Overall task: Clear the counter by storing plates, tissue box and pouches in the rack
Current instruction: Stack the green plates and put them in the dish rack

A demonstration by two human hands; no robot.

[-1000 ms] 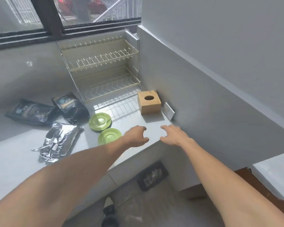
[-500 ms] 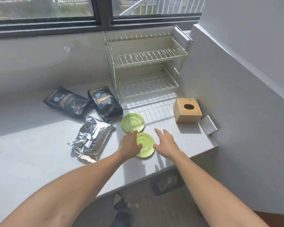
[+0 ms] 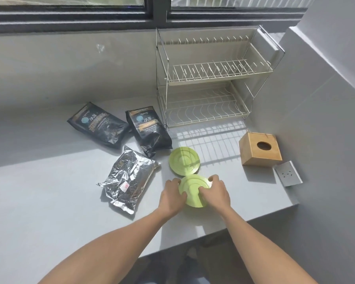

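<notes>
Near green plate (image 3: 193, 190) gripped at both edges, left hand (image 3: 171, 196), right hand (image 3: 214, 193).

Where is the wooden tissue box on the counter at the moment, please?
In the head view the wooden tissue box stands on the right of the counter, in front of the wire rack and just behind the wall socket.

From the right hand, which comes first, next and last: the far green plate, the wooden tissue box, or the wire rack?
Measured from the right hand in the head view:
1. Far green plate, just beyond the hand, slightly left.
2. Wooden tissue box, farther off to the right, near the wall.
3. Wire rack, farthest, at the back under the window.
</notes>
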